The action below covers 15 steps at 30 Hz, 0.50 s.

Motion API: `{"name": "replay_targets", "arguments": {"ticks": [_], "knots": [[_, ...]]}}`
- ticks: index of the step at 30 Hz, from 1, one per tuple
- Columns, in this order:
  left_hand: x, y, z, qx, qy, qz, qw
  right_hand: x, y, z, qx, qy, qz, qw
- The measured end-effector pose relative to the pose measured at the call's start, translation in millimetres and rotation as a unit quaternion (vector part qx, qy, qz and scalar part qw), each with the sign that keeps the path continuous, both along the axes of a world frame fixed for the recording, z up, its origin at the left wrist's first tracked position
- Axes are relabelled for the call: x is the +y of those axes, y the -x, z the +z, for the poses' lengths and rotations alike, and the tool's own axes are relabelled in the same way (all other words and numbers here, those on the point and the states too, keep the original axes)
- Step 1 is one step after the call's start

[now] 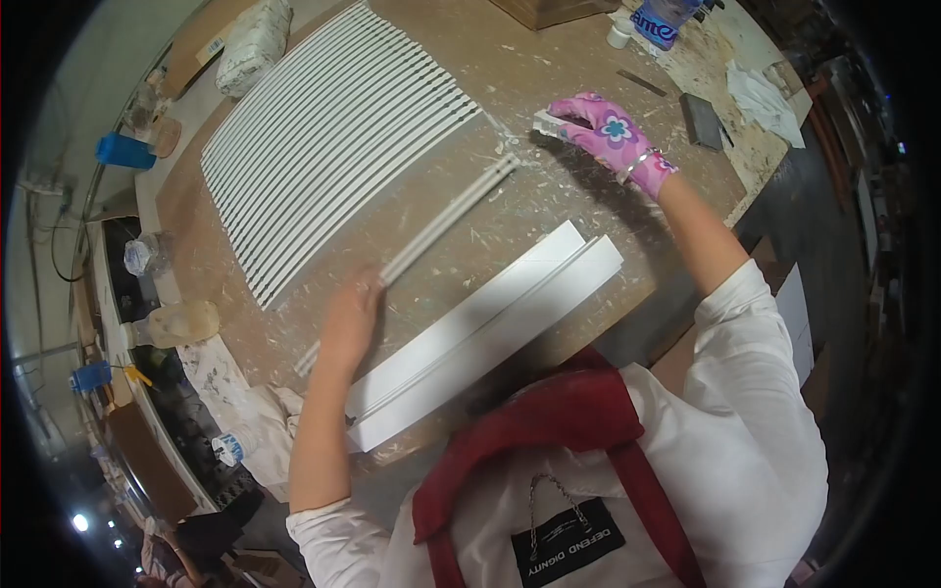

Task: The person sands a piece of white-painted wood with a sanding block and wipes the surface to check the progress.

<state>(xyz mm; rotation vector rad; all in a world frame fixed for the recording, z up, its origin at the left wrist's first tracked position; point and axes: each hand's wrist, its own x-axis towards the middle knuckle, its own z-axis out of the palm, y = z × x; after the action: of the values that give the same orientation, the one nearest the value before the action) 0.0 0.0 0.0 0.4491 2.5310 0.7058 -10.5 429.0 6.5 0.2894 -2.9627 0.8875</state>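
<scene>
My bare left hand (353,318) is wrapped round a narrow white slat (446,223), slightly blurred by motion. The slat lies slantwise over the brown table, small dark holes near its far end. My right hand (610,135), in a pink flowered glove, is beyond that far end. Its thumb and fingers pinch a small flat white piece (551,125), whose kind I cannot make out. At the upper left, many similar white slats (338,147) lie side by side in a row. Closest to my body are two wider white boards (490,333), lying alongside each other.
On the right of the table (647,206) are a grey block (700,120), a thin flat strip (642,83) and a white cloth (763,103). A blue-labelled bottle (667,20) stands at the back. Along the left are a wrapped bundle (253,47) and a plastic jug (183,323).
</scene>
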Motion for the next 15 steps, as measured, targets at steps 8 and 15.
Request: {"name": "replay_targets", "arguments": {"ticks": [8, 15], "knots": [[8.4, 4.5, -9.1, 0.248, 0.013, -0.038, 0.968, -33.6, 5.2, -32.7, -0.036, 0.170, -0.095, 0.980], [16.0, 0.7, -9.4, 0.229, 0.015, -0.025, 0.973, -64.0, 4.1, -24.7, -0.023, 0.054, -0.061, 0.996]]}}
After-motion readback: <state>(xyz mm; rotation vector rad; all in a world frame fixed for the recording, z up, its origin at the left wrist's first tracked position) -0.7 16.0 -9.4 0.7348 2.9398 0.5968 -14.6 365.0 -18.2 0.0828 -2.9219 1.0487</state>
